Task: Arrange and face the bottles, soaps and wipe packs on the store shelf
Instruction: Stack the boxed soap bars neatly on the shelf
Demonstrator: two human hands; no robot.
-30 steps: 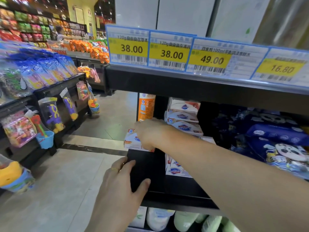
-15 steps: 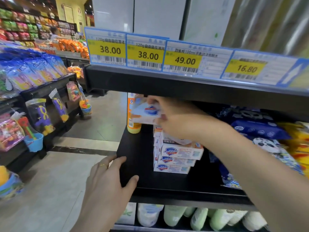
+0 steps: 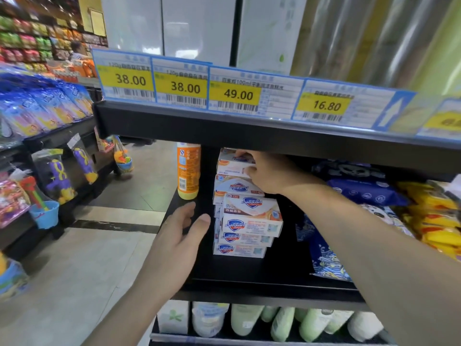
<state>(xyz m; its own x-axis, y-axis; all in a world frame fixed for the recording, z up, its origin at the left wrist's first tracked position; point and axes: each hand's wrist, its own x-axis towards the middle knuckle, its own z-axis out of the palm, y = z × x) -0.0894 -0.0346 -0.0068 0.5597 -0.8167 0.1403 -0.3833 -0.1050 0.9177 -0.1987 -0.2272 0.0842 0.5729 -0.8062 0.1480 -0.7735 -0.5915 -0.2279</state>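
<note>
Pinching the top soap box (image 3: 233, 162) on the rear stack, the right hand (image 3: 268, 172) works just under the upper shelf lip (image 3: 249, 133). At 6 o'clock stands the front soap stack (image 3: 245, 228); at 9, an orange bottle (image 3: 188, 171). Left hand (image 3: 178, 242), fingers spread, rests on the black shelf (image 3: 249, 275) at its left edge. Wipe packs (image 3: 361, 191) crowd 3 o'clock.

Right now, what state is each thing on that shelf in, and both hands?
top soap box: on the rear stack, gripped by the right hand
front soap stack: boxes skewed
orange bottle: upright
left hand: open, resting on the shelf
blue wipe packs: piled flat
</note>
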